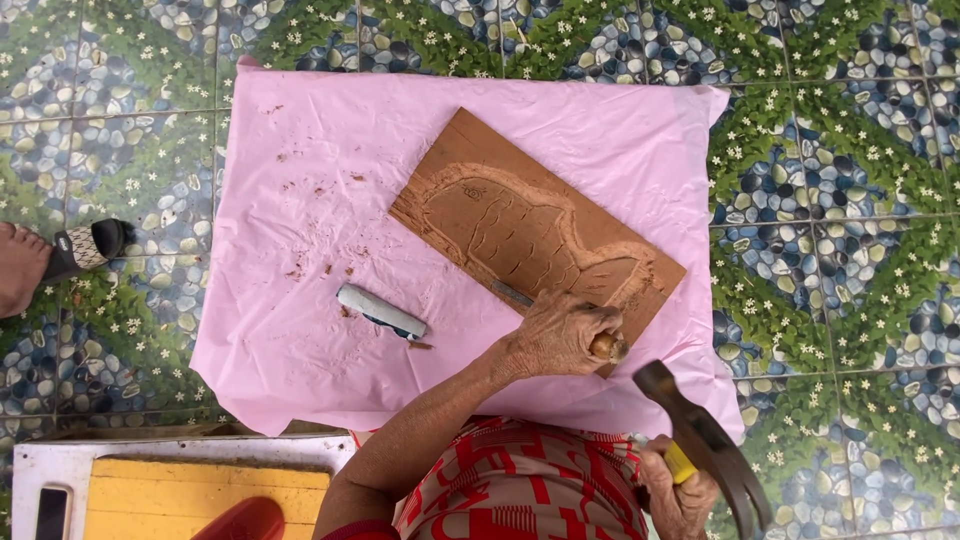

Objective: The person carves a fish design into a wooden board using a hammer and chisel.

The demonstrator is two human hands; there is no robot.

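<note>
**Chisel set on a carved wooden board, hammer raised**

At the lower left sits a white tray (40, 462) holding a yellow board (200, 500) and a red item (240, 520). A grey wrapped tool (380, 311) lies on the pink plastic sheet (300, 200). The wooden board (530, 235), tilted on the sheet's right half, bears a carved fish-like outline with scale lines. The left hand (555, 335) wraps its fingers tight around a chisel (608, 346), blade touching the board. The right hand (680, 495), low right, grips a hammer (705, 445), fingers closed on the handle.
</note>
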